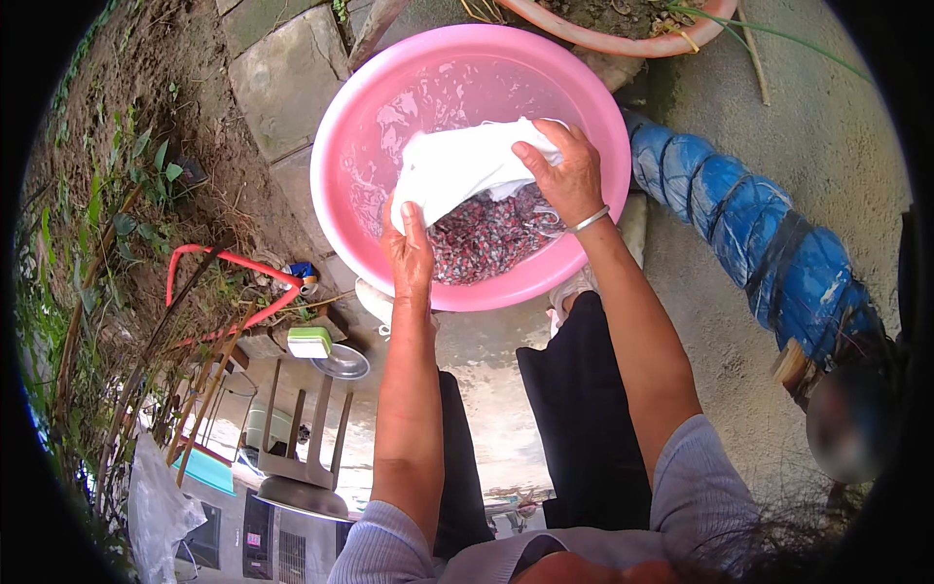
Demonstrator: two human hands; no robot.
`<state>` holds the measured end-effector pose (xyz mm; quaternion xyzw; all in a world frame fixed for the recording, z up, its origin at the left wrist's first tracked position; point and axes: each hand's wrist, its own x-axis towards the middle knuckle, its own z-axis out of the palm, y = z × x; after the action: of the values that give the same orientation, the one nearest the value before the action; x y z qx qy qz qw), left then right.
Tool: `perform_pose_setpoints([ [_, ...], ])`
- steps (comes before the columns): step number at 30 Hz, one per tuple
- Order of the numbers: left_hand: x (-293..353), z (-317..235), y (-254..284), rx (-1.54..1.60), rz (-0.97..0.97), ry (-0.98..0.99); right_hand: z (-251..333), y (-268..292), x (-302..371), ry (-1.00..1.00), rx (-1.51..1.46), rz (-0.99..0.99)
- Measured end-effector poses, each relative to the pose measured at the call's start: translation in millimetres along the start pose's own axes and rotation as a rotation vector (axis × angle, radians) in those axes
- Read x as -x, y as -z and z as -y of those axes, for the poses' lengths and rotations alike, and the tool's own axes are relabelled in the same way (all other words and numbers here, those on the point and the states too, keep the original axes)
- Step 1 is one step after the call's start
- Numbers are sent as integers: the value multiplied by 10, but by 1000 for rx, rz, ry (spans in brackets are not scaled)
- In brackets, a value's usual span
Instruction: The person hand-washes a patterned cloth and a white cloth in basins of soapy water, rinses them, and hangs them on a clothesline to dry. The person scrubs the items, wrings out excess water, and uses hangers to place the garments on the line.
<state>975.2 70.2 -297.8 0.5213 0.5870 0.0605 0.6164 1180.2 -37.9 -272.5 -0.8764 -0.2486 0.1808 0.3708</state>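
A white cloth [455, 167] is stretched between my two hands above a round pink basin [336, 146]. My left hand [409, 251] grips the cloth's near left end, thumb on top. At its far right end my right hand [567, 170] holds on, thumb over the fabric and fingers curled behind; a bracelet is on that wrist. Below, a wet, red-and-grey patterned cloth [496, 238] lies in the basin's near part. Water with some suds [457, 88] fills the basin's far side. Whether the white cloth's underside touches the water is hidden.
A thick roll wrapped in blue plastic [720, 195] lies to the right. Beyond the basin stands a terracotta planter [623, 44]. At left are plants, a red frame [233, 258], a green-and-white block [309, 341] by a metal dish [342, 362], and an upturned stool [302, 467].
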Motion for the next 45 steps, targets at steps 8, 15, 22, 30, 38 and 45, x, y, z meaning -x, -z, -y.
perform_pose_setpoints([
  [8,-43,9,534,596,-359,151,-343,368,355,-145,182,416],
  [15,97,254,-66,-168,-131,-86,-681,-766,-9,-196,456,232],
  [22,-590,369,-434,897,302,469,40,-1006,497,-152,-96,333],
  [30,81,-2,-459,970,171,265,717,-505,854,-4,44,375],
  [38,465,-461,14,-265,31,79,14,-358,-144,-145,333,54],
  [45,267,-245,89,-833,12,-335,-5,63,12,28,280,413],
])
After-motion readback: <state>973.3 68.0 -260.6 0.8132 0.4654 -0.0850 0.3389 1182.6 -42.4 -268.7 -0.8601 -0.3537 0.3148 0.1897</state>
